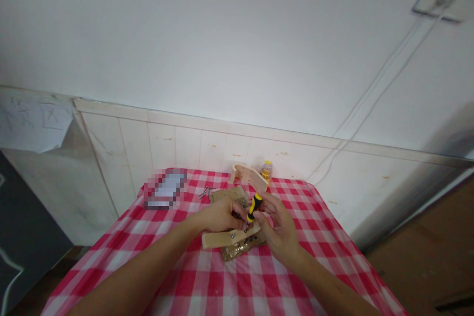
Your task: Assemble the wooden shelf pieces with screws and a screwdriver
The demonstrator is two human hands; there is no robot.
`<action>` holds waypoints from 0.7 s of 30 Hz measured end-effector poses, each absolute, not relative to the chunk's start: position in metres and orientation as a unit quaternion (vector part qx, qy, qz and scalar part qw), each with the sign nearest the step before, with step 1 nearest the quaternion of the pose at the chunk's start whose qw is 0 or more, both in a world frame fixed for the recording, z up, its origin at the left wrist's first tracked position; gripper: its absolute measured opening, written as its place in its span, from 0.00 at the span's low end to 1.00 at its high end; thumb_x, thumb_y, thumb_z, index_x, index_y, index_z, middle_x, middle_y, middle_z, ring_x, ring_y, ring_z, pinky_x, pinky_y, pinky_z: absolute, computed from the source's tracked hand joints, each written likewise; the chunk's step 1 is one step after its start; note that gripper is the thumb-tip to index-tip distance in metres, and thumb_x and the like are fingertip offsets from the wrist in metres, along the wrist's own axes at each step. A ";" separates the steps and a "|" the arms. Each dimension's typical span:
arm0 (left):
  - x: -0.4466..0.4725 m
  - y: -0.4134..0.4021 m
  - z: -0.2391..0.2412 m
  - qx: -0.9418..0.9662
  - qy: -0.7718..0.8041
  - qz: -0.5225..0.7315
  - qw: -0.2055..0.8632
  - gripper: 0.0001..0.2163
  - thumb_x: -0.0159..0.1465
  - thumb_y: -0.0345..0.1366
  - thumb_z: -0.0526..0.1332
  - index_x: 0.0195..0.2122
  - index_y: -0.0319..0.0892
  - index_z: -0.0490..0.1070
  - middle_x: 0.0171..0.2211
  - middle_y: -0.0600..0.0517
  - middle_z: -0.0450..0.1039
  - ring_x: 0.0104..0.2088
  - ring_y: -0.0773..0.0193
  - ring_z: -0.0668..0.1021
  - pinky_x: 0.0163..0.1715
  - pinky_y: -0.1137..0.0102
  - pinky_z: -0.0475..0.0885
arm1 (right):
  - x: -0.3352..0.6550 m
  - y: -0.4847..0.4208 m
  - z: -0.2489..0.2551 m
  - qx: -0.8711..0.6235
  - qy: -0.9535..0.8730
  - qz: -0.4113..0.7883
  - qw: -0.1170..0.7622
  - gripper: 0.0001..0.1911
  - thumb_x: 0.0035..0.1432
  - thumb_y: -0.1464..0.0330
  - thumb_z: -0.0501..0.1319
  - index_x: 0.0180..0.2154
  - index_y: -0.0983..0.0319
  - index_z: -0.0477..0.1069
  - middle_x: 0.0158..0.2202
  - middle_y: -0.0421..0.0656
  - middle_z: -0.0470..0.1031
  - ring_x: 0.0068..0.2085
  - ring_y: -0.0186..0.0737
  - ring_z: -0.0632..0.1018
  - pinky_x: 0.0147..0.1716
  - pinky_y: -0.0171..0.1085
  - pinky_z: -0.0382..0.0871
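A short screwdriver (pixel 255 206) with a yellow and black handle is in my right hand (pixel 279 227), its fingers closed around the grip. It leans slightly, tip down on a pale wooden piece (pixel 217 240) that has metal fittings on top. My left hand (pixel 222 215) is closed beside the screwdriver's tip, thumb and finger pinched just above the wood; what they pinch is hidden. Under the wooden piece lies a shiny brown packet (pixel 234 253). Beyond my left hand is a flat brown cardboard piece (pixel 227 193) with print, partly covered.
A curved wooden part (pixel 250 176) with holes stands at the table's back, beside a small yellow-capped container (pixel 266 170). Loose screws (pixel 206 192) lie left of the cardboard. A blurred, phone-like object (pixel 168 190) rests at the back left of the checked tablecloth (pixel 314 256).
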State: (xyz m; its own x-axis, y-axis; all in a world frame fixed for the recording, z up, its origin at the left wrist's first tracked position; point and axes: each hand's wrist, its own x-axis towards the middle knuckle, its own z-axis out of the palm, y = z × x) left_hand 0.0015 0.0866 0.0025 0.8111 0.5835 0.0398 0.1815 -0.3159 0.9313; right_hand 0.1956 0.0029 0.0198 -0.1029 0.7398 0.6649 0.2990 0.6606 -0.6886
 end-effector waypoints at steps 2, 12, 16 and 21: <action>0.001 0.087 0.003 0.788 0.235 0.188 0.538 0.08 0.59 0.33 0.68 0.39 0.42 0.85 0.33 0.51 0.83 0.31 0.64 0.77 0.34 0.72 0.68 | 0.196 0.002 0.020 -0.362 -0.715 0.200 0.564 0.20 0.70 0.66 0.61 0.61 0.49 0.68 0.53 0.46 0.79 0.49 0.44 0.83 0.48 0.43 0.79; 0.002 0.086 0.002 0.789 0.242 0.190 0.531 0.09 0.59 0.36 0.69 0.39 0.41 0.85 0.34 0.50 0.83 0.31 0.63 0.77 0.32 0.71 0.67 | 0.195 0.000 0.021 -0.370 -0.719 0.184 0.559 0.20 0.70 0.67 0.61 0.60 0.48 0.68 0.52 0.45 0.80 0.47 0.43 0.83 0.47 0.43 0.79; 0.001 0.086 0.004 0.781 0.226 0.191 0.550 0.08 0.59 0.35 0.69 0.38 0.41 0.85 0.34 0.50 0.83 0.32 0.63 0.77 0.33 0.72 0.68 | 0.194 0.000 0.023 -0.358 -0.723 0.185 0.561 0.21 0.69 0.68 0.61 0.61 0.48 0.67 0.51 0.45 0.80 0.46 0.42 0.83 0.47 0.41 0.79; -0.001 0.084 0.011 0.790 0.232 0.182 0.537 0.09 0.60 0.36 0.69 0.39 0.41 0.85 0.33 0.51 0.83 0.31 0.65 0.76 0.33 0.72 0.67 | 0.194 0.000 0.022 -0.364 -0.722 0.184 0.558 0.20 0.69 0.68 0.61 0.61 0.50 0.67 0.52 0.46 0.80 0.47 0.43 0.83 0.48 0.43 0.78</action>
State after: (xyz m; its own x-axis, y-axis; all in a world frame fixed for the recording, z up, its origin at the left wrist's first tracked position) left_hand -0.0013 0.0838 0.0114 0.8262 0.5620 0.0396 0.1702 -0.3160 0.9334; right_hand 0.1942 0.0001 0.0223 -0.1108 0.7318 0.6725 0.3212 0.6667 -0.6725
